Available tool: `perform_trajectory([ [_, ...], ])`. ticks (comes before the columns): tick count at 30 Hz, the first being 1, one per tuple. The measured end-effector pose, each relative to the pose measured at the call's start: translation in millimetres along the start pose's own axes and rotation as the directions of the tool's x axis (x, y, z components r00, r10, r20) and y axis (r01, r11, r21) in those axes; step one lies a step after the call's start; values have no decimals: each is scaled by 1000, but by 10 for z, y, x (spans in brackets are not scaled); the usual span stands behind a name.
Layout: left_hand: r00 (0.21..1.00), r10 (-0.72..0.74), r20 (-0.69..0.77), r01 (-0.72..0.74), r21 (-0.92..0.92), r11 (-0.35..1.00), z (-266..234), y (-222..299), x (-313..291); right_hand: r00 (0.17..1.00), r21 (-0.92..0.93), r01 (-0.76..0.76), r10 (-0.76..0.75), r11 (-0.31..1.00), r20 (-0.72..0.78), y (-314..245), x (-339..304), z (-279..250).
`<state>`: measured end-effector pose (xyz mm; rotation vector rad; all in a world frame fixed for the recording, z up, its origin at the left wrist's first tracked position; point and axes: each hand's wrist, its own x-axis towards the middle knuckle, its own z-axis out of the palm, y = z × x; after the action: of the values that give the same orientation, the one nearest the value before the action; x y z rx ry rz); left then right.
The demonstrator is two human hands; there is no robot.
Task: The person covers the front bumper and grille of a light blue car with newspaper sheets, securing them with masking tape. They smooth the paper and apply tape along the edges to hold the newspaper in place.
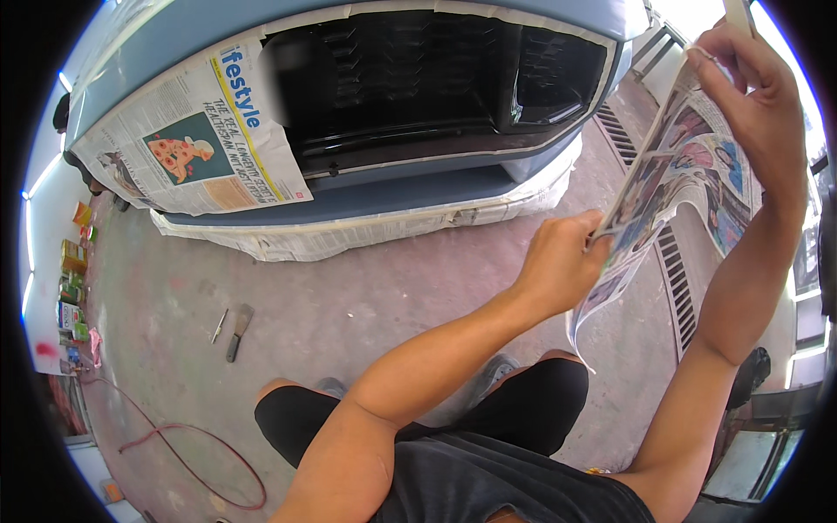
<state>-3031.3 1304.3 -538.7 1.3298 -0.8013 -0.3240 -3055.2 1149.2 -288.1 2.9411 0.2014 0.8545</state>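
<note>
Both hands on a colourful newspaper sheet, held up in the air off to the right of the masked car bumper. Left hand clenched on the lower edge, right hand pinching the top corner way higher up. So long axis runs diagonally, bottom-left to top-right, stretched between the two grips. Possibly a second sheet folded behind, hard to say. Scraper lying on the concrete floor, well apart from everything.
</note>
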Motion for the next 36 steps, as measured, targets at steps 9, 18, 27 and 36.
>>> perform_trajectory([
  [9, 978, -205, 48, 205, 1, 979, -567, -745, -292, 948, -159, -293, 265, 943, -175, -15, -63, -441],
  [18, 967, -250, -59, 255, 317, 914, -2157, -368, -1019, 893, 289, -310, 382, 906, -239, 1378, -693, -129],
  [27, 839, 25, -543, 96, 193, 977, -3283, 205, -1210, 868, 827, -116, 461, 550, -185, 1658, -877, 871],
  [36, 707, 308, -637, -198, 241, 950, -3729, 751, -512, 746, 941, 24, 620, 338, -242, 1370, -990, 1984],
])
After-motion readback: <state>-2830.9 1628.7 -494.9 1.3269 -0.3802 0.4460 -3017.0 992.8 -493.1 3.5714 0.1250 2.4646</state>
